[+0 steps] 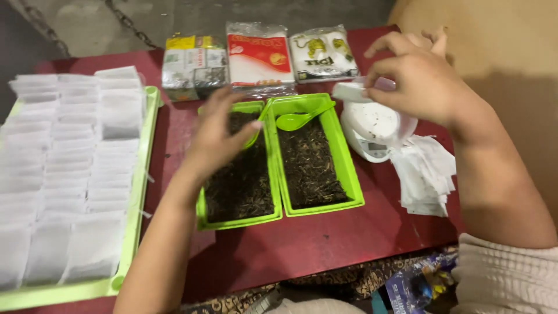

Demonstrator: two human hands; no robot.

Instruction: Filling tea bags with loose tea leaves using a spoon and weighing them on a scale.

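The right hand (415, 78) hovers above the white scale (372, 131) near the table's (302, 247) right edge, its fingers curled in a pinch on a small white sachet (350, 92), which it holds flat with the long axis running left to right, just over the scale's pan. The left hand (218, 136) is lower and further left, over the left green tray (238, 221) of dark loose tea; its fingers are loosely spread and bent downward, and whether they touch or grip anything there is blurred, so I cannot tell. The relation that matters lies between these two: the green spoon (299, 120) rests in the right green tray (349, 174), at its far end, bowl to the left and handle slanting up and right toward the tray's far right corner. It lies just right of the left hand's fingertips and down-left of the right hand, so the left hand is the nearer one, and the free one as far as the view shows. The two trays sit side by side at the table's middle, long axes running from the near edge to the far edge. A loose heap of empty white sachets (424, 174) lies at the right edge just below the scale, near the right forearm. Three packets (258, 52) line the far edge, and a long pale-green tray (136, 192) with rows of filled sachets takes up the left end.
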